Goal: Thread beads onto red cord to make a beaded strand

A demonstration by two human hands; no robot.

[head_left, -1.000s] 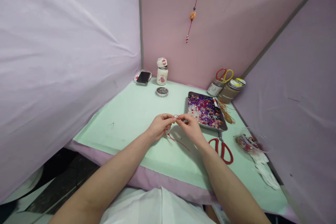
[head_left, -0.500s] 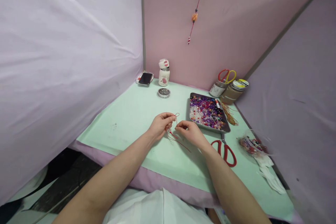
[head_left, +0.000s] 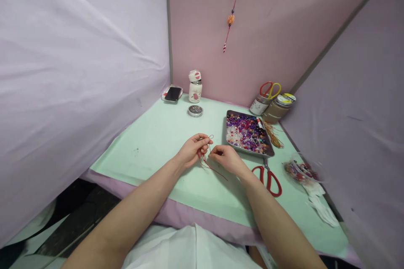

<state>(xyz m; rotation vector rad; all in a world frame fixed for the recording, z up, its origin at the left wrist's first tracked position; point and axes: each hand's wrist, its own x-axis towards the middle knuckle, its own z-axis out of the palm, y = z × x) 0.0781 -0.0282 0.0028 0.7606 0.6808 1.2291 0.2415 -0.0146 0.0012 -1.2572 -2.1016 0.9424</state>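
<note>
A thin red cord (head_left: 217, 172) runs between my two hands above the pale green table cover. My left hand (head_left: 193, 150) pinches it between thumb and forefinger, and a small loop stands up past the fingertips. Just to the right, my right hand (head_left: 225, 157) has its fingers pressed together on a strand below that loop. Under the left hand hang small pale beads on the cord, partly hidden by the fingers. One long cord end trails down to the right. A shallow metal tray (head_left: 250, 152) of mixed beads sits beyond my right hand.
Red-handled scissors (head_left: 268, 180) lie beside my right forearm. At the back stand a white bottle (head_left: 195, 91), a round tin (head_left: 195, 111), a phone (head_left: 173, 94) and two jars (head_left: 277, 109). A plastic bag of beads (head_left: 301, 171) is at right. A beaded string (head_left: 230, 19) hangs on the wall.
The whole view has shifted slightly. My hands keep nearly the same pose, both still pinching the cord, and the right fingers sit a little closer to the left hand.
</note>
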